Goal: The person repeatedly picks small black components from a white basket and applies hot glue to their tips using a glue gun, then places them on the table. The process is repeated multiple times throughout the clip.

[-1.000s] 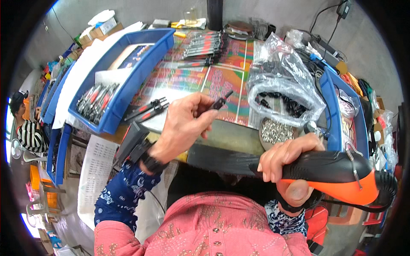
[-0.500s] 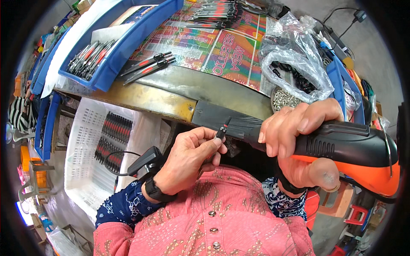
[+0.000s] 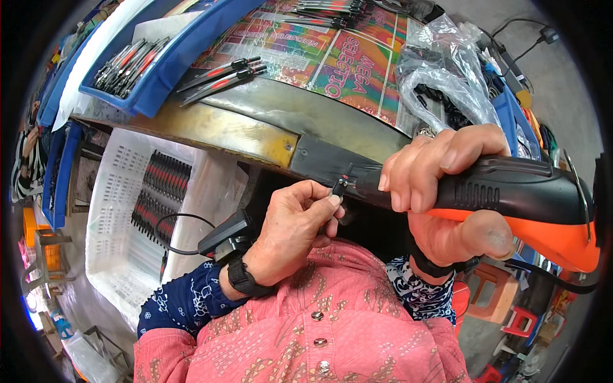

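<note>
My left hand (image 3: 297,217) pinches a small black pen-like piece (image 3: 340,186) upright between thumb and fingers, just beyond the table's near edge. The lower part of the piece is hidden in the hand. My right hand (image 3: 440,169) is wrapped round a black and orange electric screwdriver (image 3: 511,198), held level with its tapered nose toward the left. The nose lies close to the top of the black piece; whether they touch I cannot tell. Several black and red pen-shaped things (image 3: 223,78) lie on the tabletop beyond my left hand.
A blue tray (image 3: 185,54) of similar pen-shaped things stands at the far left. Below it, a white basket (image 3: 105,249) holds rows of them. A clear plastic bag (image 3: 440,70) with black parts lies at the far right. A red stool (image 3: 520,320) stands on the floor.
My left hand has shifted slightly right with the black piece. The screwdriver has moved slightly left, bringing its nose closer to the piece. The view has shifted slightly.
</note>
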{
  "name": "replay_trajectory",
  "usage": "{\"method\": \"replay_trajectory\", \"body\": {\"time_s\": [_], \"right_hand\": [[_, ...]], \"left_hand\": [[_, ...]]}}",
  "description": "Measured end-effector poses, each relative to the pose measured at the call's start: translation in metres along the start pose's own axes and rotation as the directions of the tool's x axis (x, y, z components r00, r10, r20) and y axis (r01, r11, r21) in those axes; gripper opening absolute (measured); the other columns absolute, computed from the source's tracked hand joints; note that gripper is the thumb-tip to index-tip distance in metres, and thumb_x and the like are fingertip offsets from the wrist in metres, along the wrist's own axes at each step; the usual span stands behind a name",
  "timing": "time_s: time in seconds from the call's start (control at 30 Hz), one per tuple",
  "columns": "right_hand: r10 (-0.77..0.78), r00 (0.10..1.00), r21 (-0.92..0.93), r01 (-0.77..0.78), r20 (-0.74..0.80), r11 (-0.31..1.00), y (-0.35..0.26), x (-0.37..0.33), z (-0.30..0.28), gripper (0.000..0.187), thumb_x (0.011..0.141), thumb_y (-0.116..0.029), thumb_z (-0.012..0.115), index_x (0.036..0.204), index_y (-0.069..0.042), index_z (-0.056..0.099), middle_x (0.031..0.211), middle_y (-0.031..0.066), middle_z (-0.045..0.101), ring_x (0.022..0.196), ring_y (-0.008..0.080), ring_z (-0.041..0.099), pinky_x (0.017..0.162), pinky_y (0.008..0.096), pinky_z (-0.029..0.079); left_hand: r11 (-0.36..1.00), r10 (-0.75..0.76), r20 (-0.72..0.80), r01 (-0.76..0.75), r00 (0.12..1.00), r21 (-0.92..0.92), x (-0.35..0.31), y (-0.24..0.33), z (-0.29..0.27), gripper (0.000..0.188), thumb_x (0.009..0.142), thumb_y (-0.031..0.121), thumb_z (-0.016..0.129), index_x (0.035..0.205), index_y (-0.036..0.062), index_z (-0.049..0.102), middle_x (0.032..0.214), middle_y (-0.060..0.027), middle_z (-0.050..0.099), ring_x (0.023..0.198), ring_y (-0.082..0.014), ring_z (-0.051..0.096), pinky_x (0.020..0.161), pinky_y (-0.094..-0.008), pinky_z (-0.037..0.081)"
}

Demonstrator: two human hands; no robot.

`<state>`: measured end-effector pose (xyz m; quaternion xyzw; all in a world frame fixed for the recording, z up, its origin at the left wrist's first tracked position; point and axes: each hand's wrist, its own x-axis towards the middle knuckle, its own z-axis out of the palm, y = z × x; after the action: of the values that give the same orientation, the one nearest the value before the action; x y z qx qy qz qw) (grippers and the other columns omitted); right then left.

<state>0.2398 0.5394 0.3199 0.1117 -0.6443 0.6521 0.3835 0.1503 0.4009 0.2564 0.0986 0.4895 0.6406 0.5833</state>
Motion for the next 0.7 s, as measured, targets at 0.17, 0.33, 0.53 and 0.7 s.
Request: {"method": "replay_trajectory", "body": {"time_s": [0.17,0.33,0.53,0.7], "right_hand": [[-0.006,1.0,0.005,0.006,0.021,1.0,0.0027,0.0,-0.0017,0.069,0.07,-0.066,0.064,0.095,-0.007,0.041,0.063,0.0025,0.05,0.052,0.0159,0.052,0.056,0.0324,0.047],[0.007,1.0,0.003,-0.007,0.014,1.0,0.0028,-0.0016,-0.0019,0.068,0.07,-0.066,0.064,0.095,-0.007,0.041,0.063,0.0026,0.05,0.053,0.016,0.053,0.057,0.0323,0.047],[0.029,0.999,0.034,-0.03,0.033,0.999,0.0035,-0.0017,-0.0034,0.067,0.07,-0.065,0.065,0.094,-0.007,0.041,0.064,0.0028,0.051,0.054,0.0162,0.053,0.058,0.0324,0.046],[0.028,0.995,-0.001,-0.028,0.1,1.0,0.0044,0.0061,-0.0018,0.066,0.069,-0.064,0.067,0.092,-0.008,0.041,0.063,0.0027,0.05,0.052,0.0154,0.052,0.057,0.0319,0.046]], "left_hand": [[0.999,-0.002,-0.025,0.003,1.0,0.032,-0.0011,-0.0006,0.0026,0.013,0.09,0.014,0.055,0.089,0.002,0.054,0.076,-0.0034,0.059,0.057,-0.0063,0.05,0.047,-0.0187,0.039],[0.998,0.022,-0.022,-0.02,1.0,0.062,-0.0006,-0.0018,0.0026,0.013,0.09,0.015,0.055,0.09,0.0021,0.054,0.077,-0.0032,0.059,0.057,-0.006,0.05,0.047,-0.0184,0.039],[0.997,0.035,-0.023,-0.033,0.999,0.067,-0.0003,-0.0036,0.0029,0.013,0.09,0.015,0.055,0.09,0.0022,0.054,0.077,-0.0031,0.059,0.057,-0.0061,0.049,0.047,-0.0184,0.039],[0.997,0.046,-0.027,-0.044,0.999,0.058,-0.0001,-0.0051,0.0023,0.013,0.09,0.014,0.055,0.09,0.0016,0.054,0.076,-0.0036,0.059,0.058,-0.0064,0.049,0.047,-0.019,0.038]]}}
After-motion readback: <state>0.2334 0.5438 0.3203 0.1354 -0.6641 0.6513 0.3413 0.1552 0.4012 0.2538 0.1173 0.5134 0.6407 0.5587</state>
